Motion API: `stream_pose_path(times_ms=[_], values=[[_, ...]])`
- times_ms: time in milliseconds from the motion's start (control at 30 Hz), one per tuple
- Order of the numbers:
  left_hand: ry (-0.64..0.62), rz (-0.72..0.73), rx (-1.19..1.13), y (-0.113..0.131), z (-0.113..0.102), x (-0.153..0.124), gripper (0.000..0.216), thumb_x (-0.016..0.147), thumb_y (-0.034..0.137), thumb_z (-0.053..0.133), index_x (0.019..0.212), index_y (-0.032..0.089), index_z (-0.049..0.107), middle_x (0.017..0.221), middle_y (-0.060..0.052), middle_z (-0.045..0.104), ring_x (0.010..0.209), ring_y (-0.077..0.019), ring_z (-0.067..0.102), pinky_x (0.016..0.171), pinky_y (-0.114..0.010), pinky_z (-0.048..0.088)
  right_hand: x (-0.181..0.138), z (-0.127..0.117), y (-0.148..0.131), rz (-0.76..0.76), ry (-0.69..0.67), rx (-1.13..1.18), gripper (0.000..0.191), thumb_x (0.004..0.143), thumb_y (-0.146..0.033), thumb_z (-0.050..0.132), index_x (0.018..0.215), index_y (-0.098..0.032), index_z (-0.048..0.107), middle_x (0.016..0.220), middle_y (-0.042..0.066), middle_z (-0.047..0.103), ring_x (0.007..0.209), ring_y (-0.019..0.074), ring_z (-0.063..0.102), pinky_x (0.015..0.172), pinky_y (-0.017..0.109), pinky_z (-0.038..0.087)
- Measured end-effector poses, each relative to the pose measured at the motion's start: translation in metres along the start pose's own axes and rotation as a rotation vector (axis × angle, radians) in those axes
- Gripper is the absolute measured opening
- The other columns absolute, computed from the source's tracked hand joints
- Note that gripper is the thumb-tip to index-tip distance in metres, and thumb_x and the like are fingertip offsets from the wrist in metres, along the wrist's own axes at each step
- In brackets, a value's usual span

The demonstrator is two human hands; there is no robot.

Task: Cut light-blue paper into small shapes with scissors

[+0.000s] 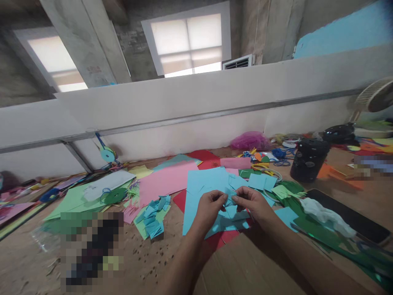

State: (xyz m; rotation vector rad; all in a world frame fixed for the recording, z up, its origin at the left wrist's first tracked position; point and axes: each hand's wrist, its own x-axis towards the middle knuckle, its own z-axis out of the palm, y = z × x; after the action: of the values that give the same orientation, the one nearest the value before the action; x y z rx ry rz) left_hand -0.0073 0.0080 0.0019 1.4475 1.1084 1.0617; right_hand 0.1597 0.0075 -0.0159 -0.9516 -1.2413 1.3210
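Both hands are over blue sheets of paper (196,196) at the middle of the table. My left hand (211,207) is closed in a pinch on a small piece of blue paper (230,198). Opposite it, my right hand (251,203) pinches the same piece from the right side. To the left lies a pile of small folded blue paper strips (153,215) on a light green sheet. Loose blue squares (262,181) lie just beyond my right hand. Red paper (219,241) shows under the blue sheets.
Pink paper (166,180) and green sheets (73,196) spread to the left. At right stand a black cylindrical container (309,159) and a fan (376,96); a black phone-like slab (350,215) and crumpled white tissue (327,215) lie nearer. A white partition (184,98) runs behind.
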Motion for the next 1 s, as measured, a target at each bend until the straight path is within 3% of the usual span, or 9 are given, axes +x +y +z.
stream_pose_path(times_ms=[100,267,533,667,867,1000], values=[[-0.009,-0.018,-0.012,0.0,0.0,0.0,0.027,0.073,0.042,0.063,0.068,0.015,0.063,0.06,0.001,0.056,0.052,-0.012,0.053,0.055,-0.025,0.041,0.0,-0.002,0.003,0.005,0.003,-0.005,0.031,0.066,-0.041,0.079,0.069,-0.018,0.058,0.061,-0.004,0.057,0.049,0.011,0.053,0.051,0.025,0.043],[0.002,-0.026,-0.036,0.004,0.0,-0.002,0.028,0.072,0.043,0.065,0.066,0.016,0.062,0.057,0.002,0.054,0.05,-0.0116,0.052,0.054,-0.025,0.039,-0.003,-0.001,-0.002,0.028,0.007,0.046,0.033,0.065,-0.038,0.08,0.086,-0.018,0.065,0.062,-0.004,0.059,0.052,0.0124,0.055,0.054,0.028,0.046],[-0.034,-0.055,-0.129,0.01,-0.001,-0.004,0.02,0.07,0.031,0.068,0.082,0.015,0.065,0.062,0.003,0.059,0.051,-0.0105,0.056,0.054,-0.023,0.037,-0.004,0.002,-0.007,-0.006,0.011,0.051,0.022,0.065,-0.034,0.079,0.077,-0.019,0.067,0.063,-0.002,0.059,0.055,0.0125,0.052,0.053,0.027,0.045],[0.002,-0.092,-0.208,0.009,-0.001,-0.005,0.017,0.068,0.027,0.067,0.079,0.015,0.062,0.06,0.003,0.058,0.051,-0.0101,0.057,0.055,-0.023,0.038,-0.004,0.002,-0.008,-0.013,-0.027,0.032,0.025,0.066,-0.036,0.077,0.082,-0.019,0.068,0.067,0.0,0.062,0.058,0.0141,0.054,0.057,0.029,0.047],[0.052,-0.136,-0.36,0.007,-0.002,-0.006,0.02,0.065,0.026,0.07,0.077,0.015,0.059,0.065,0.002,0.06,0.052,-0.0092,0.056,0.058,-0.024,0.04,-0.005,0.001,-0.006,-0.12,-0.12,-0.14,0.039,0.068,-0.027,0.075,0.105,-0.021,0.064,0.087,0.003,0.067,0.076,0.0183,0.059,0.07,0.033,0.047],[0.015,-0.166,-0.4,0.006,-0.001,-0.007,0.021,0.065,0.026,0.071,0.078,0.015,0.058,0.061,0.002,0.06,0.052,-0.0096,0.056,0.057,-0.023,0.037,-0.005,0.001,-0.005,-0.137,-0.04,-0.199,0.033,0.069,-0.033,0.076,0.097,-0.019,0.066,0.083,0.003,0.068,0.076,0.0188,0.059,0.071,0.033,0.046]])
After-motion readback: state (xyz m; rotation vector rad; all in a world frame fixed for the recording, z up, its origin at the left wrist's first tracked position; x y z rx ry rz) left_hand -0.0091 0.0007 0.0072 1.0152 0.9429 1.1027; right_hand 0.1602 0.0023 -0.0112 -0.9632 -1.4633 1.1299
